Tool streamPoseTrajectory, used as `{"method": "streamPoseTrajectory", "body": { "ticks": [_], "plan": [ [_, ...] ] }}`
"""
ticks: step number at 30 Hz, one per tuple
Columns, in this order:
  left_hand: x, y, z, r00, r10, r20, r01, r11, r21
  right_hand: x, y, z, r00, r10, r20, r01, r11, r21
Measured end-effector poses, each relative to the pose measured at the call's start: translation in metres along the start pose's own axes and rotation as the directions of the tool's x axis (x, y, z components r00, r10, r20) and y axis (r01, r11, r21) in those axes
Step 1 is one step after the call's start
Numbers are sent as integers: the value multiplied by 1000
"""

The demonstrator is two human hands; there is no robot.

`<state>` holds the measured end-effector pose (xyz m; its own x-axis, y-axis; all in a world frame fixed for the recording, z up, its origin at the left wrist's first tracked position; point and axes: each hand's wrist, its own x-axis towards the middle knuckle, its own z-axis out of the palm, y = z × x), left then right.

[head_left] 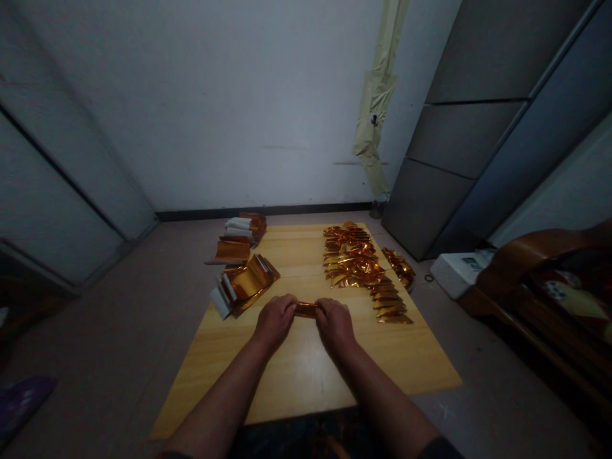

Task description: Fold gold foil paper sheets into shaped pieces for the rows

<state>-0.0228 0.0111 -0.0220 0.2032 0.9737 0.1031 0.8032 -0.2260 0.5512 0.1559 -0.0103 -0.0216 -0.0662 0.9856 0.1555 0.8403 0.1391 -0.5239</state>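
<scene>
A small folded strip of shiny gold foil paper lies between my two hands on the light wooden board. My left hand is closed on its left end, and my right hand is closed on its right end. Both sets of fingers curl down over the strip and hide most of it. Just left of my hands lies a fanned stack of gold foil sheets. To the right, a heap of folded gold pieces trails into a row near my right hand.
Two more foil stacks sit at the board's far left corner. Folded gold pieces lie off the right edge on the floor. Grey cabinets stand at right, a white box and wooden furniture beside them. A wall is behind.
</scene>
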Motion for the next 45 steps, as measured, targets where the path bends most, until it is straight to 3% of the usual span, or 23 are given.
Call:
{"method": "streamPoseTrajectory", "body": {
  "ticks": [12,20,29,45],
  "plan": [
    [7,6,9,983,-182,-26,183,969,166,3,-6,5,997,54,58,-41,977,-210],
    [9,11,6,972,-235,-26,235,955,179,-1,-4,7,999,33,28,-25,971,-238],
    [3,0,3,987,-158,-41,163,969,183,-1,-2,10,999,40,27,-33,969,-244],
    [2,3,6,991,-124,-54,133,958,252,0,-2,9,998,58,30,-49,967,-249]
  ]
}}
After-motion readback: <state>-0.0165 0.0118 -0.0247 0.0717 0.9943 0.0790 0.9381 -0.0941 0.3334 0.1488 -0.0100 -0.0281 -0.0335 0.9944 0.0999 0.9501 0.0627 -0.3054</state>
